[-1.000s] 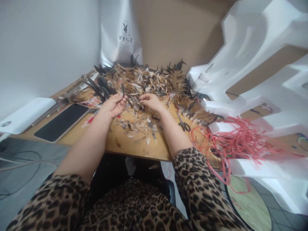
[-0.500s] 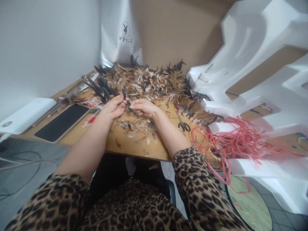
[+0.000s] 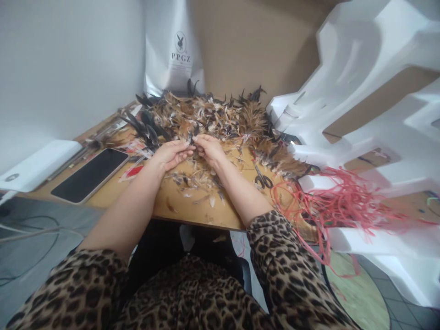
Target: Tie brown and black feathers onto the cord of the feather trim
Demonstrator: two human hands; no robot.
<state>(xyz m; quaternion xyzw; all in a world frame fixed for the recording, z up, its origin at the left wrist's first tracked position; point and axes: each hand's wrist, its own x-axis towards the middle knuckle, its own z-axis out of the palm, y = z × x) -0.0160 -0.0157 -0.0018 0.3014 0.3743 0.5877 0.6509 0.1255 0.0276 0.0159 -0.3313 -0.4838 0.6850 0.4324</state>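
Over the near edge of a heap of brown, black and white feathers (image 3: 206,112), my two hands meet at their fingertips. My left hand (image 3: 173,155) is closed in a pinch on a small dark feather (image 3: 191,138). My right hand (image 3: 210,150) pinches at the same feather from the other side; its lower end is hidden by the fingers. Small loose feathers (image 3: 197,181) lie scattered on the wooden table (image 3: 199,217) below my wrists. Longer black feathers (image 3: 146,128) stick out left of my left hand.
Black-handled scissors (image 3: 263,180) lie right of my right forearm, close to a tangle of pink ribbon strips (image 3: 343,201). White foam pieces (image 3: 360,91) rise on the right. A phone (image 3: 91,175) and a white box-shaped device (image 3: 39,165) with a cable lie left. A silvery bag (image 3: 172,59) stands behind.
My left hand has moved right and my right hand slightly up, so their fingertips now meet. The dark feather has shifted right with my left hand.
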